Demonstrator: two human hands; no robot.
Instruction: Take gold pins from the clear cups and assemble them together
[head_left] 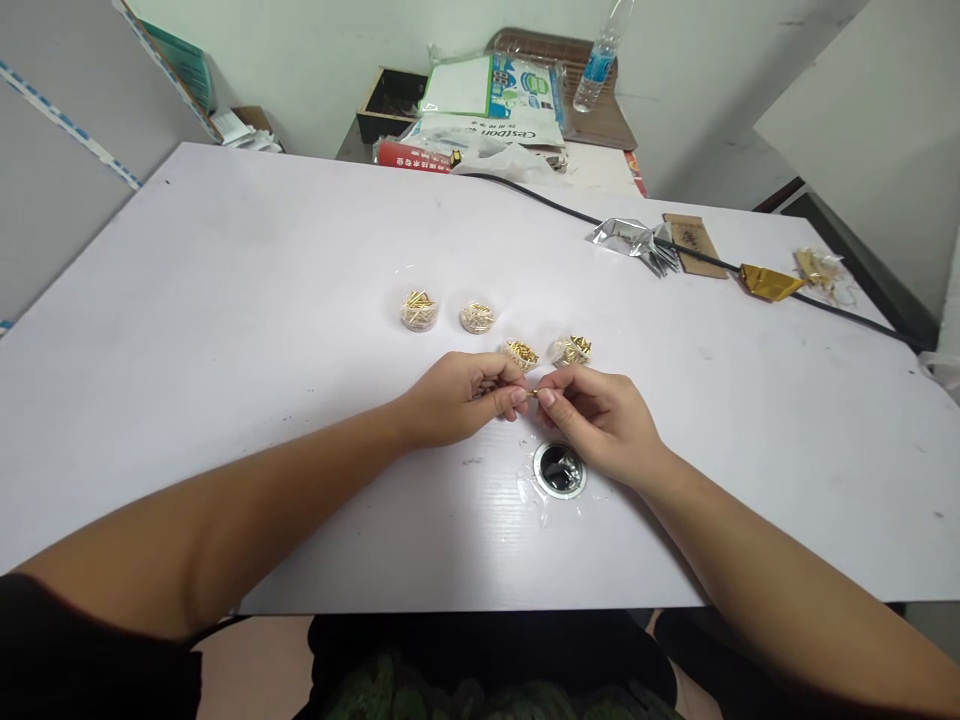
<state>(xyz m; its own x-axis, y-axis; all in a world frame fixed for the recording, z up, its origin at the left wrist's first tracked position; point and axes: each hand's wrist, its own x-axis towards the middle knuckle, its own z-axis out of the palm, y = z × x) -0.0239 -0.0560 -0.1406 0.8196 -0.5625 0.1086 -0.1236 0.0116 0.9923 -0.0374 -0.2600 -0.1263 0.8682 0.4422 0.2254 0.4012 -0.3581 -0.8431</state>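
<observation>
My left hand (459, 397) and my right hand (600, 415) meet fingertip to fingertip over the white table (225, 330). Both pinch a tiny gold pin (532, 393) between thumb and forefinger. Just beyond the fingers stand two small clear cups of gold pins, one (520, 354) by my left fingers and one (571, 350) by my right. Two more cups (419, 309) (477, 317) sit farther back to the left. A round hole with a clear film (559, 469) lies under my right wrist.
A black cable (750, 268) crosses the far right of the table past a silver foil bag (634, 240), a brown card (691, 243) and gold foil (766, 282). Behind the table are boxes, papers (491, 100) and a water bottle (600, 60).
</observation>
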